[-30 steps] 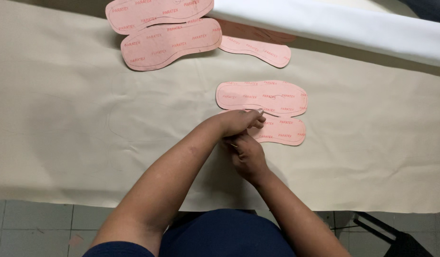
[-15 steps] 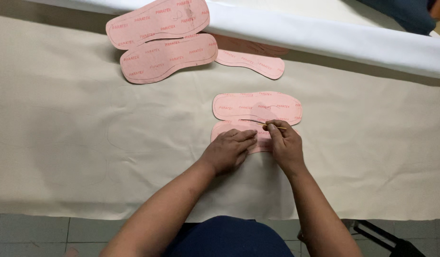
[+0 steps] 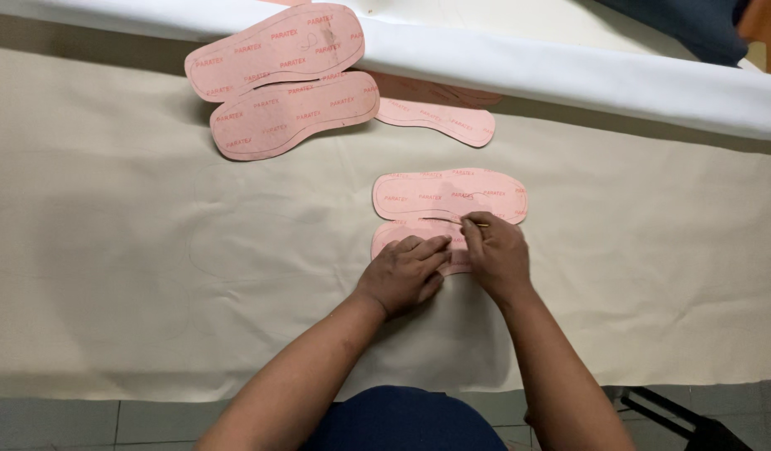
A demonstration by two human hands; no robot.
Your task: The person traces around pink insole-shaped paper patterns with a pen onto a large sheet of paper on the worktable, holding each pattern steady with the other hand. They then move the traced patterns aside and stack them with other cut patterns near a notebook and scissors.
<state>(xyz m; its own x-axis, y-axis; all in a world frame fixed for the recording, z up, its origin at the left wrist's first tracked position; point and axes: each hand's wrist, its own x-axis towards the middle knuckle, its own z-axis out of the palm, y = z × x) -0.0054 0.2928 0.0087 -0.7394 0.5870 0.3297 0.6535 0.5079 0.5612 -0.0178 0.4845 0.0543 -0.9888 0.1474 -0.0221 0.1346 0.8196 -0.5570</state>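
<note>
Hands (image 3: 448, 263) lower on insole (image 3: 406, 238) now

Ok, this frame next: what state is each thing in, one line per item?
Left hand: flat, pressing the near pink insole.
Right hand: fingers pinched on a thin pen-like tool.
Far pink insole: lying flat, untouched.
Insole stack: overlapping, top left.
Beige sheet: spread flat, faint outlines drawn.
White roll: lying across the top.

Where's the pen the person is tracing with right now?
In the head view, the pen is pinched in the right hand, right of centre, its tip at the upper edge of the near pink insole.
</note>
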